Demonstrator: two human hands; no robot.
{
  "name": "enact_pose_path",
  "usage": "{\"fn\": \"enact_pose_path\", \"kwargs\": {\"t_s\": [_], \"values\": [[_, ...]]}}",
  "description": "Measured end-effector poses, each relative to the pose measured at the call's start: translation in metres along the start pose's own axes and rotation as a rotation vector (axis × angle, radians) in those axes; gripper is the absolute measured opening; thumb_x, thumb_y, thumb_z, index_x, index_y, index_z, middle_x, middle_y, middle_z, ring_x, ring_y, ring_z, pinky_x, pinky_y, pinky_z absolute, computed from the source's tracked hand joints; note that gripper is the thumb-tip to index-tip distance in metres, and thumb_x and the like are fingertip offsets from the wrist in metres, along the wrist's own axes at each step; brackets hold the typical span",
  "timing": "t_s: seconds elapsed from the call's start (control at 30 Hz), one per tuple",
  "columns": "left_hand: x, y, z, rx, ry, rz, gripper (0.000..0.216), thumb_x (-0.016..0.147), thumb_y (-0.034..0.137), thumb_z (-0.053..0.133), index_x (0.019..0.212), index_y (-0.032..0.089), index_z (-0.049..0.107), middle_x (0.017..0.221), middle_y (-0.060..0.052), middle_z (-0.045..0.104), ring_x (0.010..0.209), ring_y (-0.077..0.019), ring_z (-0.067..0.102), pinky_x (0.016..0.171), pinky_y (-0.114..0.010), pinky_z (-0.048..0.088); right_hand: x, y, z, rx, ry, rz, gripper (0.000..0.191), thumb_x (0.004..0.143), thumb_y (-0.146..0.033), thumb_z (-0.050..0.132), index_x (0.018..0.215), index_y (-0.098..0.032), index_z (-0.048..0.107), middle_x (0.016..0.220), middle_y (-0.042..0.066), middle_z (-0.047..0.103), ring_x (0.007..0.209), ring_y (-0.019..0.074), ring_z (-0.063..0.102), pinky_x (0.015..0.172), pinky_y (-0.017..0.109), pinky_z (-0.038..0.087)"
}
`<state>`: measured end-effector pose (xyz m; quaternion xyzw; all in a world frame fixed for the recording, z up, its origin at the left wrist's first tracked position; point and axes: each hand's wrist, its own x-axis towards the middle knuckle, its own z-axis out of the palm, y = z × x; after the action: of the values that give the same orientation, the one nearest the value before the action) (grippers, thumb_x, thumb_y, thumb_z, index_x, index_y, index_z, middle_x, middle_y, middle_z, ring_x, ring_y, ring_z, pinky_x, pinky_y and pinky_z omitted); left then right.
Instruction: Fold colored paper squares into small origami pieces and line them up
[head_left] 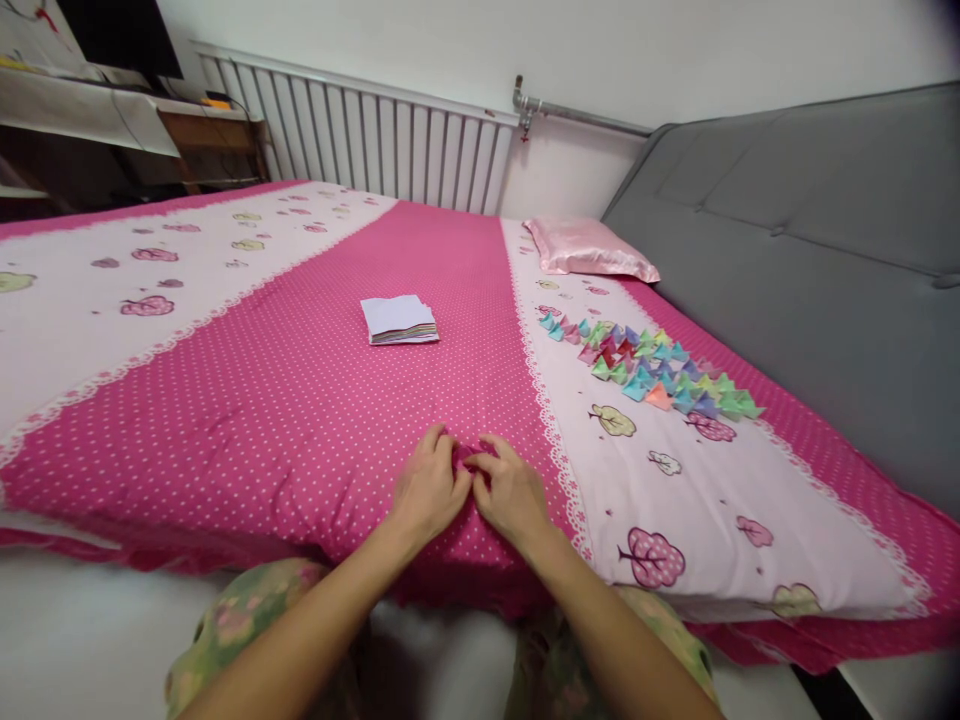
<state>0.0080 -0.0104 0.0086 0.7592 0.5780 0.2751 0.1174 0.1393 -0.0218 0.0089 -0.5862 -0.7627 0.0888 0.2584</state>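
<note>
Close together over the bed's near edge, my left hand (427, 488) and my right hand (514, 492) pinch a small magenta piece of folded paper (466, 454) between thumbs and fingers. Its colour nearly matches the sheet beneath, and the fingers cover much of it, so its exact shape is hard to make out. Farther ahead lies a stack of square paper sheets (399, 320), white on top with coloured edges. To the right, several small folded paper shapes (646, 368) in green, blue, purple, red and orange are grouped in rows.
A pink and white bedspread (300, 400) with dots and tree prints covers the bed. A pink satin pillow (589, 248) rests near the grey padded headboard (810, 220). Behind stand a white radiator (375, 135) and, at far left, a desk (202, 130) with a monitor (120, 38).
</note>
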Motion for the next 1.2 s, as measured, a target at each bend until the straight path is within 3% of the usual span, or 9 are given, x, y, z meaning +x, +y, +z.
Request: {"fn": "enact_pose_path", "kwargs": {"t_s": [0.23, 0.53, 0.7, 0.83, 1.0, 1.2], "values": [[0.003, -0.006, 0.002, 0.056, -0.034, 0.055, 0.019, 0.072, 0.02, 0.049, 0.089, 0.014, 0.055, 0.118, -0.017, 0.048, 0.109, -0.0275, 0.047, 0.091, -0.041, 0.039, 0.0, 0.003, 0.002, 0.0, -0.007, 0.005, 0.026, 0.078, -0.016, 0.048, 0.095, -0.024, 0.067, 0.115, 0.005, 0.056, 0.094, 0.0191, 0.059, 0.081, 0.029, 0.046], [0.009, -0.01, 0.0, -0.019, -0.068, 0.056, 0.013, 0.066, 0.021, 0.054, 0.076, 0.017, 0.061, 0.108, -0.011, 0.052, 0.1, -0.0245, 0.05, 0.087, -0.038, 0.041, -0.001, 0.002, 0.002, -0.033, -0.023, -0.003, 0.027, 0.079, -0.016, 0.047, 0.097, -0.025, 0.065, 0.116, 0.005, 0.056, 0.094, 0.0197, 0.058, 0.079, 0.03, 0.046], [0.01, -0.013, -0.002, -0.086, -0.086, 0.086, 0.017, 0.072, 0.018, 0.048, 0.079, 0.018, 0.064, 0.1, -0.009, 0.054, 0.096, -0.0217, 0.052, 0.085, -0.036, 0.042, 0.0, 0.002, 0.002, -0.031, -0.042, 0.0, 0.03, 0.079, -0.013, 0.046, 0.098, -0.026, 0.065, 0.118, 0.004, 0.055, 0.097, 0.0203, 0.057, 0.08, 0.03, 0.046], [0.011, -0.014, -0.003, -0.148, -0.024, 0.085, 0.024, 0.081, 0.016, 0.038, 0.088, 0.017, 0.061, 0.094, -0.008, 0.055, 0.087, -0.0178, 0.054, 0.079, -0.031, 0.044, 0.001, 0.003, 0.001, 0.0, -0.033, -0.009, 0.031, 0.078, -0.01, 0.045, 0.096, -0.025, 0.066, 0.115, 0.004, 0.057, 0.097, 0.0191, 0.057, 0.083, 0.03, 0.045], [0.01, -0.012, -0.003, -0.142, 0.073, 0.052, 0.016, 0.08, 0.021, 0.044, 0.079, 0.017, 0.06, 0.088, -0.006, 0.057, 0.084, -0.0179, 0.055, 0.075, -0.03, 0.045, 0.001, 0.003, 0.0, 0.025, -0.031, -0.005, 0.031, 0.078, -0.01, 0.046, 0.096, -0.025, 0.066, 0.114, 0.004, 0.057, 0.097, 0.0188, 0.057, 0.085, 0.03, 0.044], [0.008, -0.011, -0.001, -0.087, 0.094, 0.057, 0.015, 0.077, 0.023, 0.049, 0.076, 0.019, 0.064, 0.094, -0.006, 0.058, 0.086, -0.0179, 0.056, 0.075, -0.028, 0.045, 0.0, 0.005, 0.0, 0.016, -0.043, 0.001, 0.032, 0.079, -0.011, 0.045, 0.099, -0.026, 0.066, 0.115, 0.004, 0.057, 0.097, 0.0185, 0.057, 0.084, 0.029, 0.044]]}}
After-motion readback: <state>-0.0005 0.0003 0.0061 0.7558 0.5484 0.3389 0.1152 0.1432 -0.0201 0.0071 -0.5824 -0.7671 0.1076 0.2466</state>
